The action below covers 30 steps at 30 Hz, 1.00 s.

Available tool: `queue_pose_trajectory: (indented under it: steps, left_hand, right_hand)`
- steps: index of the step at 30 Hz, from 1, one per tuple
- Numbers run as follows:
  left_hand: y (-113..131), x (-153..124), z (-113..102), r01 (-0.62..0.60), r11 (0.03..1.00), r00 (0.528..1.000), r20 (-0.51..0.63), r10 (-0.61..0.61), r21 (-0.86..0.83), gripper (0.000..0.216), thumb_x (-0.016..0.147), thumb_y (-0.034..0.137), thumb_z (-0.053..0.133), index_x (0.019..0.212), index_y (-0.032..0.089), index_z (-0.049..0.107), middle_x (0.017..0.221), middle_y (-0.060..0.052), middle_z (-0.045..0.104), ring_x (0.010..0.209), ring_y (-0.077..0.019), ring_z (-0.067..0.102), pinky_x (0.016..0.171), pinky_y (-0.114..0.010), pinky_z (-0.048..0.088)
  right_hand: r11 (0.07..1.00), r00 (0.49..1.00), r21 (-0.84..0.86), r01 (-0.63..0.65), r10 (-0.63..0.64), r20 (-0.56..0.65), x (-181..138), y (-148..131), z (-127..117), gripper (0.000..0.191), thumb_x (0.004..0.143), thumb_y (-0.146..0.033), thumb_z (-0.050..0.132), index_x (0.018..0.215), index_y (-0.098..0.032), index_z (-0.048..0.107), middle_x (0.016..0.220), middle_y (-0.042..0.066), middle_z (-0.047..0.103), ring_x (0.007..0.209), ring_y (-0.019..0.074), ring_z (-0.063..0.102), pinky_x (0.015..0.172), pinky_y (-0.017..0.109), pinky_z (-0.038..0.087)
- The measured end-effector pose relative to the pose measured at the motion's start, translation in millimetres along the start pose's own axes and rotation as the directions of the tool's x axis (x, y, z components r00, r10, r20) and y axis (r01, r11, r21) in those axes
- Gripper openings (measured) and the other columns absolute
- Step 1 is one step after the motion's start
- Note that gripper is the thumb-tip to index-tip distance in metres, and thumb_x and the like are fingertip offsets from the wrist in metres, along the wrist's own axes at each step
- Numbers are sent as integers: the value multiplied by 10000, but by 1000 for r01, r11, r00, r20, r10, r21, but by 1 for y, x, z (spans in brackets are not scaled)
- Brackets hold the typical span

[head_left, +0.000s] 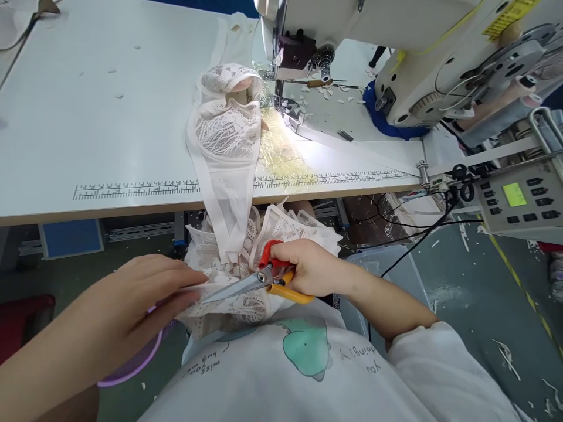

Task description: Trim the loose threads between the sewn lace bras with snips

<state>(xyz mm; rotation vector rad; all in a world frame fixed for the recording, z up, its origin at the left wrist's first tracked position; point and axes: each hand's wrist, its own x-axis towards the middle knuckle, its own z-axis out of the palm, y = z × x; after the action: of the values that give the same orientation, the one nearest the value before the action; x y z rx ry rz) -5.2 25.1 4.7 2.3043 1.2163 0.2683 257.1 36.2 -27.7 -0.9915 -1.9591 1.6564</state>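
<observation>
In my right hand (312, 266) is a pair of scissors (240, 287) with one red and one orange handle, its blades pointing left across white lace fabric. My left hand (162, 287) pinches the edge of a white lace bra (246, 306) between thumb and fingers, close to the blade tips. That bra lies in my lap among more white lace pieces (285, 225). Another white lace bra (226, 132) lies on the table, and its band hangs over the front edge down to the pile. Whether the blades touch the fabric cannot be made out.
A sewing machine (396, 64) stands at the table's right, its needle area lit. A printed ruler (145, 189) runs along the front edge of the table (109, 129). Right of me are a control panel (521, 196) and black cables. A purple basket (132, 369) stands below my left arm.
</observation>
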Motion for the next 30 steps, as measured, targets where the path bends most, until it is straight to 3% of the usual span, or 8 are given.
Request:
queue_pose_trajectory:
  steps: [3,6,10,13,20,24,27,30]
  left_hand:
    - [1,-9,0,257,954,960,-72,-270,-154,354,827,554,440,827,272,654,868,16,665,805,-170,596,689,-240,456]
    - [7,-13,6,391,865,891,-107,-442,-314,278,749,512,579,855,259,618,876,2,675,776,-189,622,666,-255,495]
    - [20,-10,19,296,765,836,-233,-498,-572,239,765,377,590,939,229,520,839,-31,653,683,-168,635,549,-237,517]
    - [28,-5,29,211,753,794,-340,-504,-623,256,799,329,549,1018,224,468,826,-26,628,613,-140,623,490,-214,512]
    - [39,10,44,-36,901,796,-558,-236,-433,327,833,183,479,1146,262,426,832,3,597,717,-121,628,569,-178,525]
    - [47,24,48,-120,954,822,-566,-59,-274,341,855,162,446,1176,265,395,836,10,602,747,-119,632,666,-193,525]
    - [52,35,51,-191,962,828,-559,51,-195,370,870,158,427,1217,271,368,824,18,611,688,-113,617,650,-193,506]
    - [55,42,51,-253,948,835,-539,114,-192,398,873,136,401,1237,281,337,835,20,616,696,-113,626,666,-197,502]
  right_hand:
    - [1000,999,21,-20,21,-33,-3,1,2,119,641,-90,588,675,-173,509,784,-26,580,638,89,526,538,174,420]
    - [998,995,20,-61,63,-82,-7,2,5,194,660,-167,646,624,-177,455,686,-32,521,579,85,463,496,176,391]
    - [992,984,23,-125,127,-124,-11,1,8,228,676,-244,654,638,-178,439,625,-33,449,559,91,392,489,195,364]
    - [983,975,84,-163,174,-138,-15,2,12,283,667,-334,661,656,-180,423,633,-31,402,551,89,343,489,206,354]
    - [983,972,66,-173,181,-151,-26,8,11,316,651,-386,684,682,-181,445,635,-28,406,541,95,361,494,225,365]
    - [996,969,81,-28,47,-244,-22,-8,-3,267,668,-383,694,748,-183,536,758,26,572,695,158,535,628,280,465]
    - [992,935,36,125,-105,-339,-14,-24,-13,202,699,-341,677,758,-191,556,800,34,602,707,156,559,665,292,470]
    - [983,927,24,185,-166,-335,-5,-34,-17,222,688,-350,699,748,-197,549,780,24,598,706,156,567,681,297,472]
